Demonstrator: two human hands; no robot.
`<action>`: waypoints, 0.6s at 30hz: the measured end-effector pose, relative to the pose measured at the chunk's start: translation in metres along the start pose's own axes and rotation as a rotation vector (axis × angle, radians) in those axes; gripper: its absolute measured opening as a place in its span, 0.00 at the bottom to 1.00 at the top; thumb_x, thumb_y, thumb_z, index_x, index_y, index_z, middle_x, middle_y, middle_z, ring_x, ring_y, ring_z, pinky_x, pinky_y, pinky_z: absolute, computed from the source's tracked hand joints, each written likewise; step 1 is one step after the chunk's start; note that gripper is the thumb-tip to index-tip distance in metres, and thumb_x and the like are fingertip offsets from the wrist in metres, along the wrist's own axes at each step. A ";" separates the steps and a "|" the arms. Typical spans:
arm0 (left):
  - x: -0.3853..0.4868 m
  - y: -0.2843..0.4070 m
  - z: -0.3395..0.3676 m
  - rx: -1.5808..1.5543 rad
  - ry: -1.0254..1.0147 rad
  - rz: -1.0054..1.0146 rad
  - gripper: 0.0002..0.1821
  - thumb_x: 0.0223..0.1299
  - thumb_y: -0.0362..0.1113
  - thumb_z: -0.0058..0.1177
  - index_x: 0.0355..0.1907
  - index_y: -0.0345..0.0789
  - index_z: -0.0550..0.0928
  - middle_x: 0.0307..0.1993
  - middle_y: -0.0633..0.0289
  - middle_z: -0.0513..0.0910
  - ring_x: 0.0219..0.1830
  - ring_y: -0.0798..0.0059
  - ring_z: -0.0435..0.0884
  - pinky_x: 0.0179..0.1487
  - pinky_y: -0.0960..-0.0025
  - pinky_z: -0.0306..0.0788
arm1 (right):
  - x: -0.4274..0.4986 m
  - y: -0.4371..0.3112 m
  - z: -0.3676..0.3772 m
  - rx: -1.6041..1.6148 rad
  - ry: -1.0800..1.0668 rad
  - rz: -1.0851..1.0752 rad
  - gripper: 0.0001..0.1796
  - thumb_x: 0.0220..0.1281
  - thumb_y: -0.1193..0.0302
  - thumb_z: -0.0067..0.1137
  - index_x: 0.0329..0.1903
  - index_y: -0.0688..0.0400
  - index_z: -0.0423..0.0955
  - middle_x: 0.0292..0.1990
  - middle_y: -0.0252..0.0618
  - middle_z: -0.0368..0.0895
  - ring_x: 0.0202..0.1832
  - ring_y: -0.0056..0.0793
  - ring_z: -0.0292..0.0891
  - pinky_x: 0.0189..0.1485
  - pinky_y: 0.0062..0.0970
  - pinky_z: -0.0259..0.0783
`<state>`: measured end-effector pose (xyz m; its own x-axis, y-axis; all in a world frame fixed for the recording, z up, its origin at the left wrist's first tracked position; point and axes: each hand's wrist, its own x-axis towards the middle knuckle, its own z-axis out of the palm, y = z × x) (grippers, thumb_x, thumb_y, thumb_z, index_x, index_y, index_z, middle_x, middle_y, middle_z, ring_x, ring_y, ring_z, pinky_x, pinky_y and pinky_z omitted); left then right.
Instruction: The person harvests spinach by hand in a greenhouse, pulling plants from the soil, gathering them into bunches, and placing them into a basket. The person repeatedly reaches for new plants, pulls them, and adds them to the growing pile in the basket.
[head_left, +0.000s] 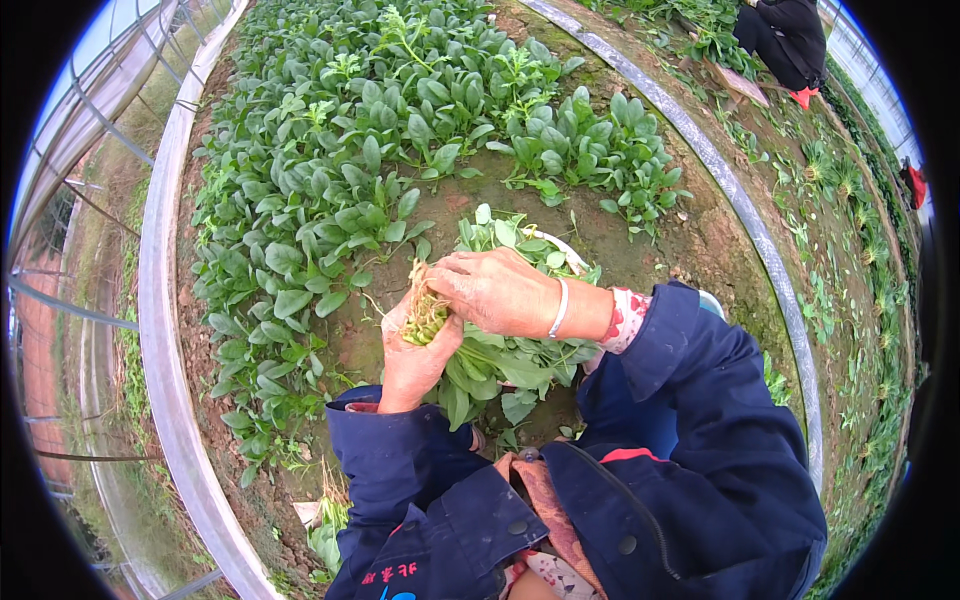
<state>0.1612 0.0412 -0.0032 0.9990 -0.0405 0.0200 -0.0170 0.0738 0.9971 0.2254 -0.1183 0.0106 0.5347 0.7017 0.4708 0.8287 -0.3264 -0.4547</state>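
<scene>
A bunch of spinach (480, 364) lies across my left hand (420, 356), its rooty stem ends toward the left and its leaves spreading right. My left hand is closed around the stems. At the roots (425, 307), my right hand (491, 289) has its fingertips pinched together, with a silver bracelet on that wrist. Whether those fingertips hold a root or a tie cannot be made out. Beneath both hands, more cut leaves (555, 262) lie heaped in a container with a white rim (559, 244), mostly hidden by the leaves and my right arm.
Spinach plants (300, 225) grow densely ahead and to the left. A pale strip (169, 300) edges the bed on the left, a grey hose-like strip (720, 165) on the right. Bundled greens (326, 525) lie near my left elbow. Another person (784, 41) crouches at the upper right.
</scene>
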 end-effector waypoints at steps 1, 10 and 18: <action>0.001 0.000 -0.001 0.008 -0.019 -0.021 0.15 0.54 0.23 0.56 0.46 0.29 0.78 0.37 0.69 0.81 0.38 0.86 0.76 0.42 0.80 0.71 | -0.003 0.002 0.001 -0.048 0.027 -0.028 0.19 0.46 0.75 0.55 0.46 0.61 0.71 0.34 0.43 0.77 0.38 0.46 0.78 0.32 0.39 0.74; -0.002 0.007 -0.007 0.056 0.106 -0.022 0.09 0.54 0.21 0.56 0.39 0.31 0.79 0.29 0.70 0.78 0.29 0.89 0.73 0.33 0.83 0.68 | -0.011 0.047 -0.019 0.242 -0.024 0.417 0.11 0.54 0.69 0.56 0.41 0.57 0.75 0.28 0.47 0.79 0.33 0.42 0.80 0.37 0.38 0.74; -0.010 0.016 -0.024 0.274 0.285 0.107 0.13 0.59 0.27 0.54 0.45 0.33 0.71 0.28 0.62 0.76 0.28 0.81 0.73 0.32 0.78 0.69 | -0.132 0.284 0.053 -0.826 -0.781 0.357 0.12 0.54 0.66 0.52 0.36 0.58 0.79 0.39 0.41 0.79 0.45 0.36 0.74 0.48 0.33 0.65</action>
<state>0.1520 0.0667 0.0113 0.9618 0.2338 0.1424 -0.0939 -0.2071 0.9738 0.3810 -0.2700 -0.2212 0.7486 0.5904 -0.3016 0.6620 -0.6900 0.2927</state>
